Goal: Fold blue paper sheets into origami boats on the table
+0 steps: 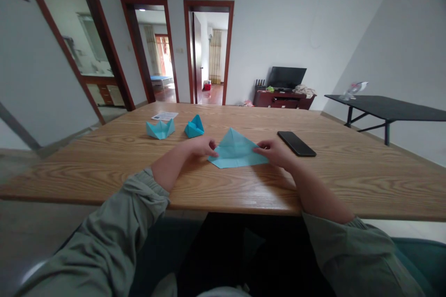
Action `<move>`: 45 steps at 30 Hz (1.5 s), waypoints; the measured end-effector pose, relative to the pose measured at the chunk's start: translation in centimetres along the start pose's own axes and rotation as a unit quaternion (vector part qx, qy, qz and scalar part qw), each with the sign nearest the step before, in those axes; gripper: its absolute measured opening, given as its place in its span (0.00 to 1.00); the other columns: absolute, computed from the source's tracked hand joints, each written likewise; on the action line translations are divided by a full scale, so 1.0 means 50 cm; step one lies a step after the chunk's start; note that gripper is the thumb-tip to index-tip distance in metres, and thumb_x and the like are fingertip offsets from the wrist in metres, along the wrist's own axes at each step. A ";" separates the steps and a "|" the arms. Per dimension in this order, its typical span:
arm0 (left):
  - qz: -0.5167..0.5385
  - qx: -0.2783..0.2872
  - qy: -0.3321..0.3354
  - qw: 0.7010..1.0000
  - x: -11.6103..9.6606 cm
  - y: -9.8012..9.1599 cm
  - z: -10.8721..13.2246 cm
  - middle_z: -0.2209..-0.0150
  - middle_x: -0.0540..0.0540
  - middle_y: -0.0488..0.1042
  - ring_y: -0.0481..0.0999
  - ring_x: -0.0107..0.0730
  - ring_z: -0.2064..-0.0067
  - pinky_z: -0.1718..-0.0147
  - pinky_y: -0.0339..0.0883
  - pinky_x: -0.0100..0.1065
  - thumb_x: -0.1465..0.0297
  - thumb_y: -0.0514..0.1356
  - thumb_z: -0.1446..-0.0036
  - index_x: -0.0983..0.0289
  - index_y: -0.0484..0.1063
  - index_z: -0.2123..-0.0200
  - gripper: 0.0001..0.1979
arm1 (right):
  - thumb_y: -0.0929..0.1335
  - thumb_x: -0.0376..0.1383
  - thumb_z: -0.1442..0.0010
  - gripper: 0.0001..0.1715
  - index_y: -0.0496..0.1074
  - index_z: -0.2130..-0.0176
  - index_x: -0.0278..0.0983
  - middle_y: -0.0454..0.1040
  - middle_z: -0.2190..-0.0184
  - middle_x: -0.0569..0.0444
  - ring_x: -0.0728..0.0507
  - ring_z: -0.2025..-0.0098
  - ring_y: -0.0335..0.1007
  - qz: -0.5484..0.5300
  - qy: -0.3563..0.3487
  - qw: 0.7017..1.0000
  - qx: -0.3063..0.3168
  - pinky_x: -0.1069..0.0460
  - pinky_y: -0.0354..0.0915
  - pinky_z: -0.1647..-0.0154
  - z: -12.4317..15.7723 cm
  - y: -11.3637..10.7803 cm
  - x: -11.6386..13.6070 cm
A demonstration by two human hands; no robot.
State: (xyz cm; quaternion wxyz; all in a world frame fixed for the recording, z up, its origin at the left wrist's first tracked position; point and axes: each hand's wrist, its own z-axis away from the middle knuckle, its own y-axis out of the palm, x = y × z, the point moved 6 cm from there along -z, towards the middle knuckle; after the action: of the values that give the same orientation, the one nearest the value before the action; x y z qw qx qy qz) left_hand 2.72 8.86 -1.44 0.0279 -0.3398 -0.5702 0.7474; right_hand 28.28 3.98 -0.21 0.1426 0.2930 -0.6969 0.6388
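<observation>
A light blue sheet of origami paper (237, 151), folded into a triangle, lies flat on the wooden table (334, 181) in front of me. My left hand (200, 146) grips its left side, and my right hand (277, 152) pinches its right side. Beyond my left hand stand two finished blue paper folds: a boat-like shape (160, 129) and a smaller peaked one (194, 127). A black smartphone (297, 143) lies face up just beyond my right hand, apart from it.
A small printed paper sheet (164, 116) lies near the table's far edge. Behind the table are a dark side table (386, 109), a television (287, 77) on a red-brown cabinet (284, 100), and several doorways.
</observation>
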 end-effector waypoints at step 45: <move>0.427 -0.104 0.008 0.898 -0.116 0.023 -0.007 0.71 0.52 0.74 0.74 0.28 0.78 0.79 0.69 0.29 0.68 0.54 0.41 0.62 0.64 0.48 0.17 | 0.67 0.42 0.43 0.27 0.69 0.45 0.40 0.67 0.42 0.49 0.39 0.40 0.61 0.160 -0.331 0.907 -0.205 0.40 0.49 0.35 0.069 0.013 0.165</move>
State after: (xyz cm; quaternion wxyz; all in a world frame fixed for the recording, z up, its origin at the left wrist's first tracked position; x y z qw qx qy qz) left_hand 7.76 6.25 0.30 -0.3245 -0.5573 -0.4447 0.6216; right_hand 22.01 -1.23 3.50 -0.1437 0.3368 -0.8570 0.3625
